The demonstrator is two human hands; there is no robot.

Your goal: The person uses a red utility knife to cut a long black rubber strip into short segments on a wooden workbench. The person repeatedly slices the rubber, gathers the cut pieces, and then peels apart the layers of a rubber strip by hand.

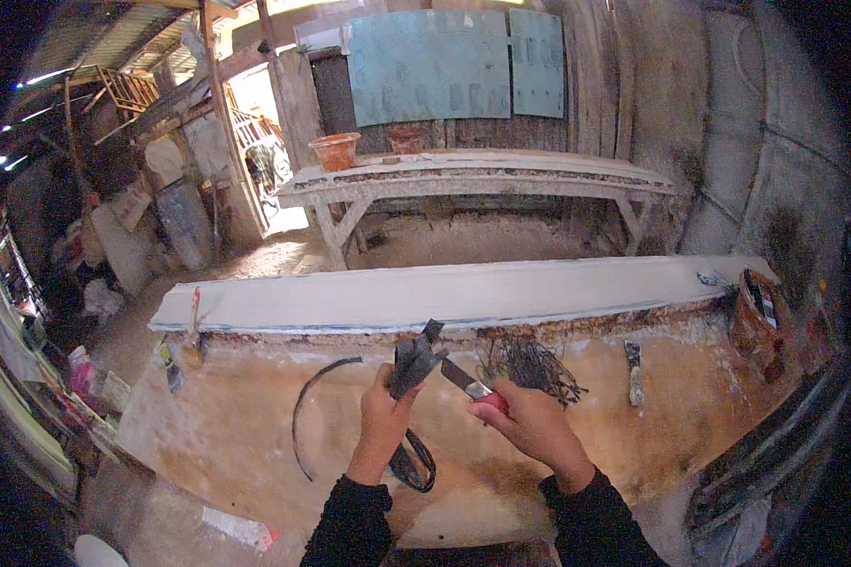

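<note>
My left hand [378, 423] is closed around a folded bundle of flat black strip [412, 367], which looks like rubber. Its ends stick up above my fingers. Below that hand, a loop of black strip [429, 469] hangs or lies by the wrist; whether it joins the bundle I cannot tell. In my right hand [539, 427] is a knife [463, 380] with a red handle, its dark blade pointing up and left. The blade tip is close to the bundle; contact is unclear. Behind the knife, a tangled pile of thin black strips [537, 367] lies on the wooden table [246, 425].
A long white slab [369, 295] runs along the table's far side. One curved black strip [303, 408] lies at left, near a brush [193, 331]. A plaster-smeared brush-like tool [633, 373] and an orange bucket [758, 326] are at right. Another white-topped bench [501, 168] stands behind.
</note>
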